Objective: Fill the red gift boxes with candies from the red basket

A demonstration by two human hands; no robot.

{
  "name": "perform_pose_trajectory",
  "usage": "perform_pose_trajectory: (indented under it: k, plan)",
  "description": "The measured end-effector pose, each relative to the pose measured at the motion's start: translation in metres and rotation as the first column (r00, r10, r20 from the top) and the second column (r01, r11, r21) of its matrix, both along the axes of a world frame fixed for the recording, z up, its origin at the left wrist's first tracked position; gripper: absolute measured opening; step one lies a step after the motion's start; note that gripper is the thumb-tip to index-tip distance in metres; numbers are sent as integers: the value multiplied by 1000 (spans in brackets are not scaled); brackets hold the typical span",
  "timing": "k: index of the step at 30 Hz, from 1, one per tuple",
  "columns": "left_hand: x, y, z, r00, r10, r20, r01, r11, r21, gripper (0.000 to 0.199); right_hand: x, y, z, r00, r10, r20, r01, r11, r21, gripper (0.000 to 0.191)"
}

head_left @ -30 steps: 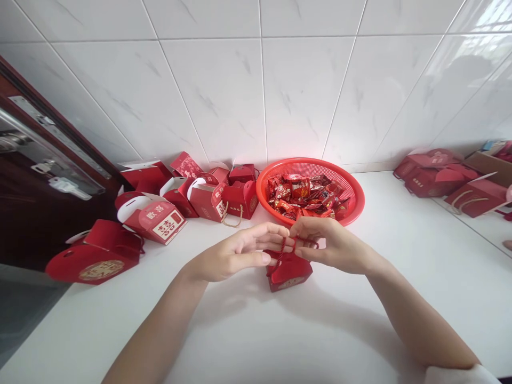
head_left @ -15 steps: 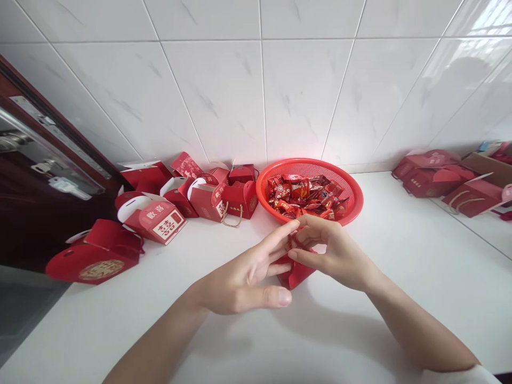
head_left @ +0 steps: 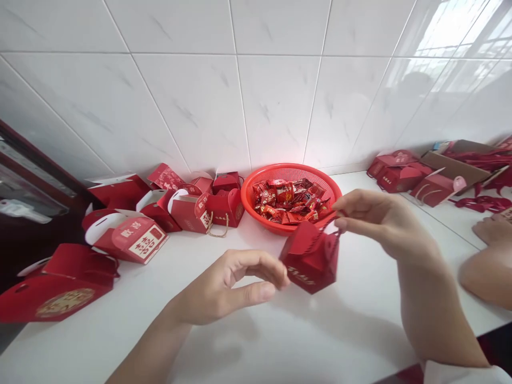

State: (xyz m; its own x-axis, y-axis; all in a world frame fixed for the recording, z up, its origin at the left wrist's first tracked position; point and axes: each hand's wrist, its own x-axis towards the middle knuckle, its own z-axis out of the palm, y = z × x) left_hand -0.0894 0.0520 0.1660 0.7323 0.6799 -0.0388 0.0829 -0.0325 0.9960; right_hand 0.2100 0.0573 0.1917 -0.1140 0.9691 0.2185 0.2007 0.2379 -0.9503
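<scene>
A small red gift box (head_left: pixel 310 261) with gold lettering hangs tilted by its cord handle over the white counter. My right hand (head_left: pixel 378 221) pinches that cord between thumb and fingers. Just left of the box is my left hand (head_left: pixel 242 288), its fingers curved and thumb apart, with nothing in its grasp. Its fingertips come close to the box's left side; whether they touch I cannot tell. Behind the box stands a red plastic basket (head_left: pixel 256 218) filled with red-wrapped candies (head_left: pixel 284 197).
Several red gift boxes (head_left: pixel 188 210) stand along the wall at left, some with open flaps. More boxes (head_left: pixel 396 170) and a cardboard carton (head_left: pixel 456 165) sit at right. Another person's hand (head_left: pixel 494 232) rests near red ribbons (head_left: pixel 484 204). A dark door frame (head_left: pixel 36 170) borders the left.
My right hand has lifted the gift box by its cord and moved it right. My left hand has come away from the cord. The view has turned right, bringing another person's hand in.
</scene>
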Motion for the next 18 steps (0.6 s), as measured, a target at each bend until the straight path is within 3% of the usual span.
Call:
perform_pose_trajectory:
  k: [4, 8, 10, 14, 18]
  plan:
    - [7, 12, -11, 984, -149, -93, 150, 989, 1, 25, 49, -2, 7, 949, -313, 47, 309, 948, 70, 33]
    - [23, 26, -41, 958, -277, -76, 253, 938, -236, 36, 92, 10, 10, 798, -576, 179, 579, 815, 40, 20]
    - [33, 31, -62, 954, -291, -75, 257, 919, -298, 39, 109, 21, 11, 715, -631, 300, 659, 752, 14, 12]
    - [46, 34, -106, 956, -290, -48, 247, 880, -405, 42, 141, 45, 10, 588, -621, 518, 710, 703, 38, 9]
    - [51, 34, -131, 977, -212, -12, 176, 838, -517, 41, 168, 70, 8, 473, -676, 564, 785, 615, 79, 9]
